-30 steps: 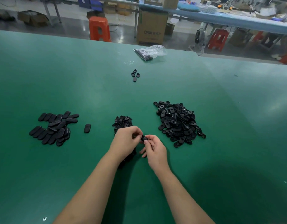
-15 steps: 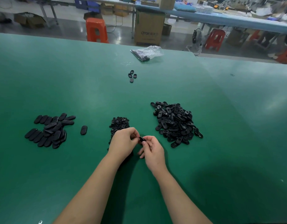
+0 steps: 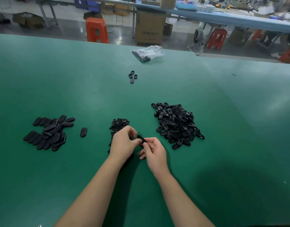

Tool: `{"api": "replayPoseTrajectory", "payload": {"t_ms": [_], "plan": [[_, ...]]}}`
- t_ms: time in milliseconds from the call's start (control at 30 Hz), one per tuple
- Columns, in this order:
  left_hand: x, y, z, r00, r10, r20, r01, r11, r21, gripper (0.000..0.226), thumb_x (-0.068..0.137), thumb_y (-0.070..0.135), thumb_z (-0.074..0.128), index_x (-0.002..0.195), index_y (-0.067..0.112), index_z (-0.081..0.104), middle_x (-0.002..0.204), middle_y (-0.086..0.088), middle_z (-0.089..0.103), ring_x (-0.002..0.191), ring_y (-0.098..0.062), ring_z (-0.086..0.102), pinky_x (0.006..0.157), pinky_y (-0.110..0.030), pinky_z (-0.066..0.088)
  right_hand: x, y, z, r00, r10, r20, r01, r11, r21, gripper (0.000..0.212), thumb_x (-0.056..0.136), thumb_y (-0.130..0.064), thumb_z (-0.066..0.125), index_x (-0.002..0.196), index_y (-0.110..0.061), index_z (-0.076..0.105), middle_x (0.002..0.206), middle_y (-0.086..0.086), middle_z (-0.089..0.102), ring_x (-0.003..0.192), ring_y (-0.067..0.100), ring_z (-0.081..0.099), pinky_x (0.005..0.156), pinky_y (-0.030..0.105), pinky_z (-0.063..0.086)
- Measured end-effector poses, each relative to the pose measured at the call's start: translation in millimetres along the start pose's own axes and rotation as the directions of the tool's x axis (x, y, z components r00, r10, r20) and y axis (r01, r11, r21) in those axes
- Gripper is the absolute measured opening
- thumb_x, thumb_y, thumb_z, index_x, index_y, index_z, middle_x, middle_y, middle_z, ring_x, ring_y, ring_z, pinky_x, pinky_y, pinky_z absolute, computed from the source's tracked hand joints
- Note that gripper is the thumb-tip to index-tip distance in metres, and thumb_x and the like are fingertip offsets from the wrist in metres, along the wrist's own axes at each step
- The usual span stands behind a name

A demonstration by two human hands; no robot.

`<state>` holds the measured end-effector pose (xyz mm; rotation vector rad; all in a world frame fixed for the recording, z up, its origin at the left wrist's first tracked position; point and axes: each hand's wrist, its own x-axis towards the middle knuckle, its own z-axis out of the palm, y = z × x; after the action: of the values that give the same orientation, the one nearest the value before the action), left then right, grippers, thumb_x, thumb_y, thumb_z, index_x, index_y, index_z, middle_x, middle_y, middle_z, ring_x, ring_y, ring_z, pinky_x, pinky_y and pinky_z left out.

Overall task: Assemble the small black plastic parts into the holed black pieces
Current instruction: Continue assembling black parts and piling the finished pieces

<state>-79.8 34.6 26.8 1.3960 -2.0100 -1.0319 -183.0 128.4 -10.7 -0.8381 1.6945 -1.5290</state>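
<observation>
Both hands pinch one black piece [image 3: 141, 139] above the tabletop [image 3: 222, 145].
Left hand [image 3: 123, 143] and right hand [image 3: 155, 152] meet, fingertips clamped on it.

Left: finished pieces [image 3: 49, 132] on tabletop [image 3: 75, 177]
Centre: small parts [image 3: 119, 124]
Right: holed pieces [image 3: 177, 123]
Behind: bag [image 3: 148, 52]
</observation>
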Motion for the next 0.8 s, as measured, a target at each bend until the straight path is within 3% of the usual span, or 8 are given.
{"api": "replayPoseTrajectory", "payload": {"t_ms": [100,300,467,567,600,700,800], "plan": [[-1.9,2.7,2.3,1.0,0.008,0.012,-0.009,0.998,0.066,0.012,0.078,0.026,0.079,0.075,0.027,0.068,0.071,0.01,0.068,0.071,-0.01,0.063,0.067,-0.03,0.051,0.4,-0.4,-0.6,1.0,0.001,-0.012,-0.001,1.0,-0.026,0.012,0.101,-0.004,0.054,0.102,-0.015,0.058,0.091,-0.002,0.077,0.066,0.021,0.072,0.059,0.03,0.057],[-4.8,7.6,4.2,1.0,0.029,0.009,-0.03,0.989,0.146,0.008,0.086,0.03,0.072,0.079,0.026,0.072,0.071,0.01,0.068,0.068,-0.009,0.063,0.069,-0.034,0.056,0.5,2.0,0.2,0.999,-0.028,-0.015,0.027,0.997,-0.073,0.014,0.101,-0.006,0.054,0.1,-0.018,0.059,0.089,-0.003,0.077,0.067,0.022,0.073,0.066,0.043,0.06],[-6.2,7.0,5.2,0.999,0.033,-0.008,-0.032,0.986,0.162,0.009,0.084,0.032,0.074,0.079,0.026,0.069,0.075,0.011,0.068,0.071,-0.009,0.062,0.071,-0.035,0.055,1.4,1.6,-0.7,0.999,-0.026,-0.026,0.024,0.998,-0.061,0.017,0.102,-0.003,0.052,0.099,-0.019,0.059,0.086,-0.003,0.076,0.064,0.017,0.07,0.063,0.035,0.058],[-5.7,5.1,3.4,0.999,0.04,-0.032,-0.037,0.996,0.083,0.02,0.079,0.029,0.081,0.092,0.025,0.066,0.09,0.013,0.066,0.082,-0.011,0.061,0.076,-0.029,0.05,1.3,0.9,0.0,0.999,-0.009,-0.032,0.008,1.0,-0.03,0.019,0.103,-0.001,0.049,0.101,-0.018,0.059,0.085,-0.004,0.075,0.062,0.016,0.066,0.061,0.033,0.057],[-5.1,5.0,2.7,0.999,0.032,-0.002,-0.032,0.999,0.035,0.022,0.079,0.026,0.082,0.094,0.025,0.067,0.09,0.014,0.067,0.08,-0.011,0.062,0.074,-0.025,0.048,1.1,0.6,0.0,0.999,-0.004,-0.037,0.003,1.0,-0.015,0.02,0.103,-0.001,0.049,0.101,-0.017,0.059,0.083,-0.004,0.074,0.062,0.016,0.065,0.061,0.034,0.056],[-4.6,4.7,0.6,0.993,-0.012,0.119,0.027,0.993,-0.118,0.014,0.078,0.018,0.083,0.079,0.022,0.069,0.07,0.007,0.071,0.047,-0.013,0.06,0.052,-0.022,0.046,1.1,-0.1,0.1,0.998,-0.005,-0.055,0.005,1.0,0.002,0.019,0.103,-0.002,0.049,0.101,-0.017,0.061,0.076,-0.003,0.07,0.061,0.015,0.062,0.06,0.033,0.055],[-6.2,4.1,0.4,0.989,-0.026,0.149,0.056,0.977,-0.205,0.012,0.078,0.015,0.082,0.076,0.018,0.071,0.066,0.001,0.072,0.04,-0.014,0.056,0.041,-0.024,0.045,0.0,-1.4,-0.6,0.998,-0.024,-0.055,0.024,1.0,-0.009,0.019,0.103,-0.005,0.051,0.1,-0.019,0.063,0.071,-0.005,0.068,0.059,0.011,0.058,0.057,0.027,0.052]]}}
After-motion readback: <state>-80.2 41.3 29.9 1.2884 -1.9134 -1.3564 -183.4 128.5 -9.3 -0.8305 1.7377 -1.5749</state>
